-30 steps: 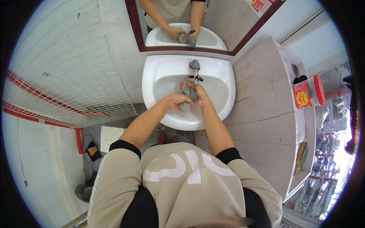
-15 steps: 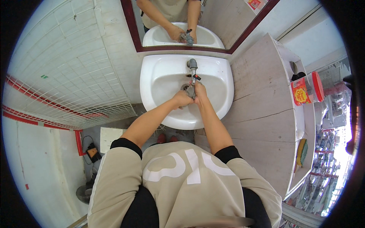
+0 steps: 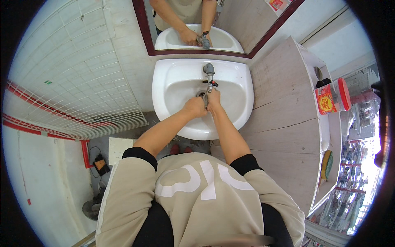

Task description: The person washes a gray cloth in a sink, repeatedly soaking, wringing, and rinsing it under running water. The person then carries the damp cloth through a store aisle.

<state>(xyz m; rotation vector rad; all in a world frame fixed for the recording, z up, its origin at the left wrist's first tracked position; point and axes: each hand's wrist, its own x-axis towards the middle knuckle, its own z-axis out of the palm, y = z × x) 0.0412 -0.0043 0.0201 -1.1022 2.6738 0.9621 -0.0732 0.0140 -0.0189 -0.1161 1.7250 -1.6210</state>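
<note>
The fingers of the left hand are curled into a fist, pinching a wadded grey cloth, and those of the right hand close on its other side, though I can't see the fingertips of either. The cloth is squeezed between the two, low in the white basin, just beside the dark drain and at the mouth of the tap. I'd guess it is gripped from both sides so that it bunches tightly, and held there so that any drips fall inside the bowl; whether water is running I can't tell. The sliver in sight is longer than wide, its long axis running roughly from the tap back toward the person's body, with one end pointing at the spout; being limp and crumpled, it has no clear front. Farther out, a mirror above the basin repeats both forearms, a wire grid hangs to the left, and on the right a wooden shelf unit bears a red-lidded jar and a sponge
</note>
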